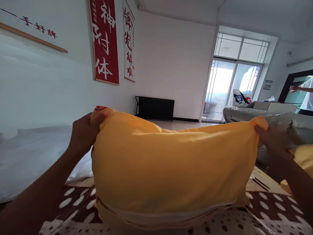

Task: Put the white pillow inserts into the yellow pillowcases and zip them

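Observation:
A yellow pillow (171, 163) fills the middle of the view, held up by its two top corners, its upper edge sagging between them. My left hand (85, 132) is closed on the top left corner, where a small red patch shows. At the top right corner, my right hand (272, 135) pinches the cloth. Along the pillow's lower side runs an opening or seam with whitish material in it. Its bottom is close to a brown and cream spotted blanket (274, 205); whether it rests there I cannot tell.
A white pillow (36, 153) lies at the left by the wall. More yellow cloth (304, 158) is at the right edge. Behind stand a plastic-covered sofa (244, 114) and a black folded item (156, 108). Another person (306, 94) is at the far right.

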`<state>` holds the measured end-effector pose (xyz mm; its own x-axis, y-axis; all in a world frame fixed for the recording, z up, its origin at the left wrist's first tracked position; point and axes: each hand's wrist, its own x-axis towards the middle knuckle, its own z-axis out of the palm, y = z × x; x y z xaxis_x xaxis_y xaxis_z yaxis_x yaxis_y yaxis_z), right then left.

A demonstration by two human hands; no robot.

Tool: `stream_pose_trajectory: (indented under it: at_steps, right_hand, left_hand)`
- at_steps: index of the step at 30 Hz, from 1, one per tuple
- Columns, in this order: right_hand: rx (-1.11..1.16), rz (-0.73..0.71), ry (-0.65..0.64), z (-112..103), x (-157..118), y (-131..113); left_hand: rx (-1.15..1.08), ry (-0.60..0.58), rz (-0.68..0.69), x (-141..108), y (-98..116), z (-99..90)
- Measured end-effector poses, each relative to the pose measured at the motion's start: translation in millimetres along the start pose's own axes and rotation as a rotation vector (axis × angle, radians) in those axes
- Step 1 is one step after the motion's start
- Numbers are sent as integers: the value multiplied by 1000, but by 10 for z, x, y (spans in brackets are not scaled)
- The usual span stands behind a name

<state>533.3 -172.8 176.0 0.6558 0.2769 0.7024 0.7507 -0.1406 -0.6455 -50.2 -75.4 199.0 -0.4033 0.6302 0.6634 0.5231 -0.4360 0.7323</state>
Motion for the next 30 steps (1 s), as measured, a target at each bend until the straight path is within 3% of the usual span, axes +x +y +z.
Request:
stream_pose_trajectory:
  at_steps: [2,4,6,8,10,12,15,18,21,23,27,29,30]
  right_hand:
    - [-119,-212,62,-71,-114,-229]
    - [-102,-563,95,-131,-324,-566]
    - [-50,-855,-60,-141,-598,-967]
    - [-18,-1009,-295,-84,-874,-1370]
    - [45,-1015,-442,28,-1103,-1721]
    - [88,-961,-611,158,-1268,-1994]
    - [106,-855,-867,298,-1401,-2254]
    - [111,-751,-946,335,-1434,-2355]
    - [238,-676,-868,322,-1431,-2323]
    - [326,-680,-705,318,-1445,-2257]
    - [349,-854,-322,344,-1532,-2116]
    - [337,-956,-208,367,-1579,-2073]
    - [328,-999,-172,377,-1595,-2059]
  left_hand:
    - [226,-115,65,-5,-96,-32]
    - [353,-149,94,-2,-146,-61]
    - [349,-187,107,17,-151,-99]
    - [240,-291,108,51,-128,-158]
    - [112,-407,94,86,-96,-243]
    - [80,-446,100,97,-55,-341]
    - [260,-339,202,56,37,-465]
    - [370,-265,268,14,146,-528]
    - [182,-352,168,50,204,-547]
    - [1,-389,22,94,196,-547]
    - [-183,-474,-230,101,117,-511]
    - [-149,-513,-234,67,77,-483]
    - [-140,-458,-186,54,59,-472]
